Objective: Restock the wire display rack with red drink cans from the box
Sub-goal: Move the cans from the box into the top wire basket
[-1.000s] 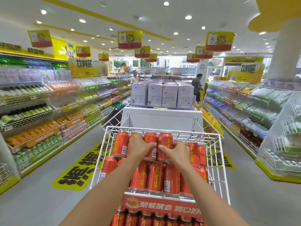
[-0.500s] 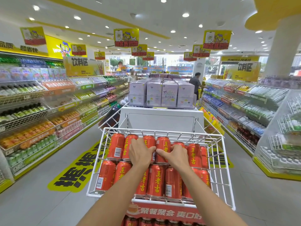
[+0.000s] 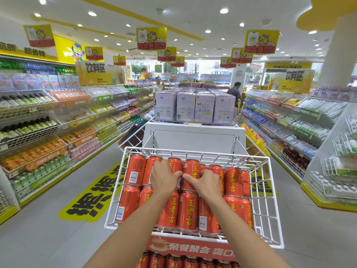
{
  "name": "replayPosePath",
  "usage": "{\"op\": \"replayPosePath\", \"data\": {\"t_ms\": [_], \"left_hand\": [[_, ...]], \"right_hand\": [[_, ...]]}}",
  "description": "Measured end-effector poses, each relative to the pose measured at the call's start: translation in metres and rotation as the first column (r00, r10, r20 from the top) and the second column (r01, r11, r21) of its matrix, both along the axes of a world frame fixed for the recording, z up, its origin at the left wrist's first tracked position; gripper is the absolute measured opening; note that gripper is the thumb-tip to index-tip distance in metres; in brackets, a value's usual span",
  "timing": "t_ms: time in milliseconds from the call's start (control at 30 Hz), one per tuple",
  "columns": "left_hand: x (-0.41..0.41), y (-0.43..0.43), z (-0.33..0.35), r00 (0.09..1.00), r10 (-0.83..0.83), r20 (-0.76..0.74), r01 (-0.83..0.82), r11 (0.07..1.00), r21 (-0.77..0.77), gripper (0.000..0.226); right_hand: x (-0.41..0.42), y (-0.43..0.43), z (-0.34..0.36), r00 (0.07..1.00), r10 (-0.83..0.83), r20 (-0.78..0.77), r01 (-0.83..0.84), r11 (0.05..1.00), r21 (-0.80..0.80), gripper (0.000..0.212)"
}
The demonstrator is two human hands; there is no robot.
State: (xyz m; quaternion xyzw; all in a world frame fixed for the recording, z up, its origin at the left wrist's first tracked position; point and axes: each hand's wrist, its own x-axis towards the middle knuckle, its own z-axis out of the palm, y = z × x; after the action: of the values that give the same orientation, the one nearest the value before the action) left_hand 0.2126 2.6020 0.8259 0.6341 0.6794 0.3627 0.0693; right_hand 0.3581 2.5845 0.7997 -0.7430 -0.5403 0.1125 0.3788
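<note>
The white wire display rack (image 3: pixel 195 151) stands right in front of me, its top basket filled with red drink cans (image 3: pixel 187 211) lying in two rows. My left hand (image 3: pixel 163 178) curls over a can (image 3: pixel 174 165) in the back row. Beside it, my right hand (image 3: pixel 205 183) grips the neighbouring back-row can (image 3: pixel 191 170) between thumb and fingers. The two thumbs nearly touch. A red sign strip (image 3: pixel 193 248) runs along the basket's front, and more red cans (image 3: pixel 173 262) show on the tier below. No box is in view.
A white stand (image 3: pixel 195 136) carrying lilac cartons (image 3: pixel 195 107) is just behind the rack. Drink shelves line the aisle on the left (image 3: pixel 48 132) and right (image 3: pixel 289 122). A yellow floor sticker (image 3: pixel 92 200) lies at left. Two people stand far down the aisle.
Both hands stay on the back-row cans and have drawn closer together until the thumbs almost meet. The view has shifted slightly, so the rack sits lower in the frame.
</note>
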Motion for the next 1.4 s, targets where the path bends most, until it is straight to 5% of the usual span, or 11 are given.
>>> {"op": "replayPosePath", "data": {"t_ms": [433, 667, 800, 1000, 1400], "left_hand": [[0.003, 0.0, -0.004, 0.995, -0.017, -0.093, 0.018, 1.0, 0.006, 0.046], [-0.011, -0.012, 0.002, 0.97, -0.186, -0.158, 0.193, 0.981, 0.026, 0.034], [-0.019, -0.036, 0.011, 0.854, -0.359, -0.377, 0.366, 0.929, -0.058, 0.04], [-0.014, -0.092, 0.016, 0.661, -0.439, -0.608, 0.417, 0.889, -0.189, 0.044], [0.044, -0.21, -0.03, 0.518, -0.65, -0.556, 0.643, 0.725, -0.248, 0.049]], "right_hand": [[-0.005, -0.007, 0.007, 0.998, 0.011, 0.057, -0.009, 0.999, -0.045, 0.064], [0.006, -0.028, 0.011, 0.966, 0.172, 0.19, -0.159, 0.984, -0.082, 0.061], [0.015, -0.057, 0.019, 0.858, 0.281, 0.431, -0.243, 0.959, -0.143, 0.058], [0.032, -0.106, 0.027, 0.723, 0.34, 0.602, -0.269, 0.94, -0.209, 0.058], [0.08, -0.257, -0.004, 0.724, 0.276, 0.633, -0.18, 0.96, -0.214, 0.054]]}}
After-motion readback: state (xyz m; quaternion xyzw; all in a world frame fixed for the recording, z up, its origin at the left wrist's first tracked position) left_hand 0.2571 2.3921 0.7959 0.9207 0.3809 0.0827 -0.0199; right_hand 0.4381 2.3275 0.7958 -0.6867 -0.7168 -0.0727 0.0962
